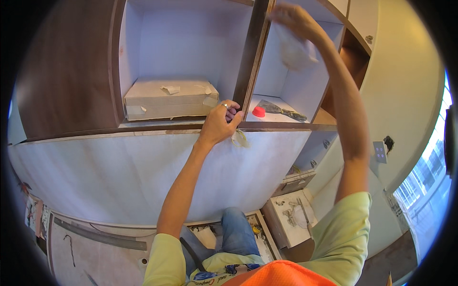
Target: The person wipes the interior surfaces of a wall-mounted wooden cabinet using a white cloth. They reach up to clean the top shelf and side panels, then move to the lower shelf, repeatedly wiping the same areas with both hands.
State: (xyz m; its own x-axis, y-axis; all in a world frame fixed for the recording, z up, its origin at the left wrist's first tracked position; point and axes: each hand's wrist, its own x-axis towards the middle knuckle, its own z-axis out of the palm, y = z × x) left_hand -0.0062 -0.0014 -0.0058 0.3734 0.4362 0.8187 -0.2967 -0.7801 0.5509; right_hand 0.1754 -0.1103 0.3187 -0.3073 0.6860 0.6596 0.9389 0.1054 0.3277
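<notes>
My left hand (222,123), a ring on one finger, is closed at the foot of the dark upright divider (253,52) between two cabinet compartments. What its curled fingers hold, if anything, is hidden. Just below it dangles a pale yellowish strip (240,138). Higher up, my right hand (293,19) is at the divider's front edge, smeared by motion. From it hangs a pale, crumpled, sheet-like thing (296,53), also blurred. In the right compartment lie a putty knife (281,110) and a small red cap (258,111).
A taped cardboard box (171,100) fills the floor of the left compartment. Below runs a broad whitish panel (157,176). A drawer unit (288,217) with small hardware on top stands at lower right. A switch plate (380,151) and a bright window (424,190) are farther right.
</notes>
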